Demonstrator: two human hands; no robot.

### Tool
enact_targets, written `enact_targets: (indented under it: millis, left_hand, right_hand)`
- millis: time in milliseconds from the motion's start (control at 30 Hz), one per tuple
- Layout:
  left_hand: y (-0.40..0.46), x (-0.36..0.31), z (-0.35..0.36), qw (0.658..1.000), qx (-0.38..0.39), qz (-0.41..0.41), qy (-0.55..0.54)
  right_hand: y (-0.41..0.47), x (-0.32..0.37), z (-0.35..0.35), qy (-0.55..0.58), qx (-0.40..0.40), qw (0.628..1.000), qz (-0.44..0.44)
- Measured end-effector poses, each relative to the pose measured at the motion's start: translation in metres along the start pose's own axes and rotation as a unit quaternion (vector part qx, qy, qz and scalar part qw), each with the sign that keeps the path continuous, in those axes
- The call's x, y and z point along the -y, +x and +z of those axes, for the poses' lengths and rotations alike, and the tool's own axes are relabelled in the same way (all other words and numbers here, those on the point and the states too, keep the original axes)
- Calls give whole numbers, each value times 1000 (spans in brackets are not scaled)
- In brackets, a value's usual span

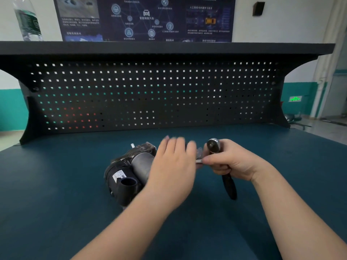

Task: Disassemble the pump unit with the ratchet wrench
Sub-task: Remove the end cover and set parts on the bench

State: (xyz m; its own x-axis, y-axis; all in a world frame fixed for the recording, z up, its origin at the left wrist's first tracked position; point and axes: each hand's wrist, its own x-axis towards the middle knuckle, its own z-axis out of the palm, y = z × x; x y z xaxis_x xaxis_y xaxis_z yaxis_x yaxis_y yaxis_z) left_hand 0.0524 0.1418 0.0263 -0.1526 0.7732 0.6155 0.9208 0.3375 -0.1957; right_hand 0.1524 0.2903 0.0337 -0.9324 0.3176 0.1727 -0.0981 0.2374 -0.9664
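Two hands up: left hand (171,162) flat, fingers straight; right hand (228,158) grips ratchet wrench (228,182).

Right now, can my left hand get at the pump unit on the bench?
Probably yes. The left hand is open and holds nothing, and it hovers right over the pump unit, with nothing between them. The right hand holds the ratchet wrench off to the side, out of the way.

Workshop: bench (56,184) w/ black pegboard (150,94), tech poster (146,17).
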Motion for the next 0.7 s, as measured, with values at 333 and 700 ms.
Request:
enact_targets:
  millis: [333, 700]
  left_hand:
    - [-41, 73, -7, 965, -39, -97, -241]
    - [-46, 86, 6, 922, -71, -147, -350]
  right_hand:
    - [9, 10, 46, 296, 68, 952, 32]
    - [8, 8, 56, 346, 93, 934, 0]
